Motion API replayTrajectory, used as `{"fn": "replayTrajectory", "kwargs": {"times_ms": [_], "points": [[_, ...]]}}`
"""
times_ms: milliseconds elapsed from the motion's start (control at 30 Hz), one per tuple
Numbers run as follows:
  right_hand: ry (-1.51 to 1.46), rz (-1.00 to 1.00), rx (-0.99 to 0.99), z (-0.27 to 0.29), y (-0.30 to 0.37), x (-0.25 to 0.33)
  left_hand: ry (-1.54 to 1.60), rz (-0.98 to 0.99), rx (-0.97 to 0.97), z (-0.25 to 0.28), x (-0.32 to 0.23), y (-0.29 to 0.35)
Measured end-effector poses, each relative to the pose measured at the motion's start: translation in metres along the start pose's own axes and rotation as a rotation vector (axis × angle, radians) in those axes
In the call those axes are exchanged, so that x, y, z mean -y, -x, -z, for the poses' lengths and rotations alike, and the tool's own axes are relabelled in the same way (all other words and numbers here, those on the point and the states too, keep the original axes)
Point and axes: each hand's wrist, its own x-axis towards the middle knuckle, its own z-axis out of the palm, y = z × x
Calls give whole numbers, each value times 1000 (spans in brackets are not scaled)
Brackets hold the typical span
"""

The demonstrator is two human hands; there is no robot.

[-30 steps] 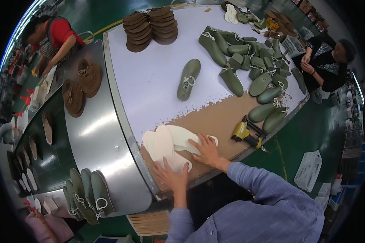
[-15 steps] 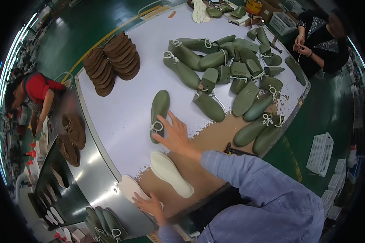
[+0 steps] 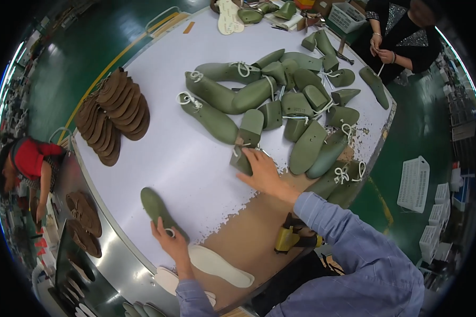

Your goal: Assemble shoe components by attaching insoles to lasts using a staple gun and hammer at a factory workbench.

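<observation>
My left hand grips the heel end of a green shoe last on the left part of the table, beside a white insole. A second pale insole lies partly behind my left wrist. At the near edge of a pile of green lasts, my right hand has its fingers round another last. My palm hides much of that last. White cords are tied through many of the lasts.
Stacked brown shoe uppers stand at the left. A yellow and black tool lies by the near table edge. Brown shoes rest on a metal surface. Two people are nearby. A white basket is at the right.
My right hand has left the single last and moved to one at the pile. My left hand has gone from the pale insole to the single last. The view has shifted.
</observation>
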Motion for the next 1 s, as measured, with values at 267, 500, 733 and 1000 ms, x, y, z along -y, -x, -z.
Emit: {"fn": "replayTrajectory", "kwargs": {"times_ms": [267,500,733,1000], "points": [[-303,-263,82,20,-15,25,-553,-55,-91,38,10,-27],[-44,-128,74,-13,-40,12,132,-208,402,-26,-111,67],[-285,-29,61,-21,93,0,-72,-315,443,-54,-142,94],[103,175,280,51,144,-38,-126,-155,498,-40,-140,104]]}}
